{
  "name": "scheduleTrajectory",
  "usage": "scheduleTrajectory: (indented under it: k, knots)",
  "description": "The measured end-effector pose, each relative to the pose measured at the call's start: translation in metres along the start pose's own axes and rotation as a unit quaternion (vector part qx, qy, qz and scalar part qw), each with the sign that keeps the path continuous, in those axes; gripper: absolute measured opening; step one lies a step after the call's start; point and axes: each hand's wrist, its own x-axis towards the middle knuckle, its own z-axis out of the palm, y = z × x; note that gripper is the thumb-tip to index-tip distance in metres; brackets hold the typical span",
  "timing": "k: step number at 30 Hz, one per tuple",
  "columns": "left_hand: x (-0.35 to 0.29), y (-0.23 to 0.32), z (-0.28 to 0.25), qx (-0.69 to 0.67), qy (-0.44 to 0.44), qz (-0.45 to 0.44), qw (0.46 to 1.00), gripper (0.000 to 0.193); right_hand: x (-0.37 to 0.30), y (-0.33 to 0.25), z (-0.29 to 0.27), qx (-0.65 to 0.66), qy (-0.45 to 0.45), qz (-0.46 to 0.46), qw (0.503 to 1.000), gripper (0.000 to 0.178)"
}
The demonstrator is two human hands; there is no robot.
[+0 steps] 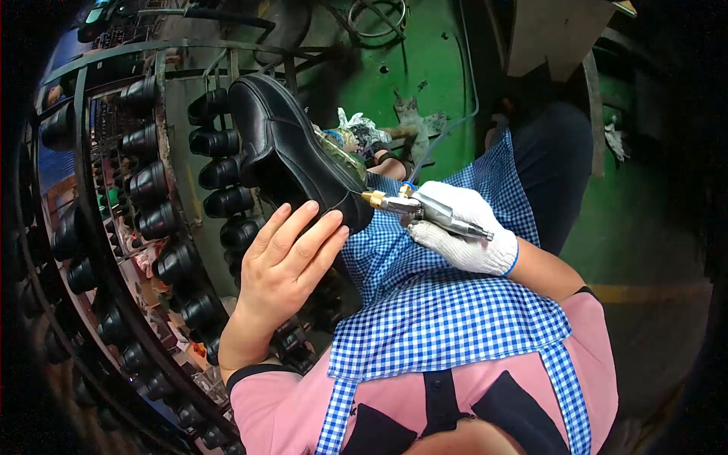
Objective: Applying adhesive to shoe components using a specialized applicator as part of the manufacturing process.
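Hands: well apart, with both taken up; bare left hand [284,265] closed on the black shoe [303,144], gloved right hand [466,227] wrapped round the gun [444,216].
Left grip: at the heel [353,216], with fingers spread over the upper just beside the opening [269,178]; cannot tell where the thumb sits, hidden from this side.
Right grip: around the metal body, well clear of the leather.
Shoe: ahead of the left hand and across to the left of the right hand; held up over the floor [447,68], just beyond the apron [440,318].
Long axis: slantwise, from the toe [254,95], far and to the left, down to the heel, near and to the right; turned on its side, with the opening toward the left.
Gun axis: leftward and slightly away from the body, so crosswise to the shoe, not along it.
Key relation: brass nozzle [374,199] right at the back of the heel; cannot tell whether touching or just short of it.
Nearer hand: left, in direct contact; right reaches the heel only through the gun.
Hose: blue-grey [475,83], running from the gun away over the floor.
Left side: rack [82,129] with rows of black shoes [152,182], beyond the left hand.
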Motion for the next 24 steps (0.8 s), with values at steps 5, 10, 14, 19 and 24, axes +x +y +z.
scheduleTrajectory:
  k: [5,10,14,19,24]
  knots:
    - [0.001,0.0,0.001,-0.004,0.001,-0.006,1.0,0.034,0.0,-0.004,0.002,-0.023,0.014,-0.005,1.0,0.021]
    - [0.006,0.0,-0.001,0.0,0.002,-0.011,1.0,0.034,-0.002,-0.014,-0.002,-0.086,0.03,-0.042,0.995,0.02]
    - [0.011,-0.001,-0.002,-0.002,0.003,-0.02,1.0,0.035,-0.005,-0.015,-0.007,-0.126,0.028,-0.056,0.99,0.022]
    - [0.022,-0.004,-0.003,-0.008,0.011,-0.023,1.0,0.035,-0.008,-0.021,-0.014,-0.157,0.013,-0.044,0.987,0.022]
    - [0.035,-0.007,-0.006,-0.019,0.02,-0.046,0.999,0.034,-0.01,-0.026,-0.022,-0.175,-0.005,-0.029,0.984,0.022]
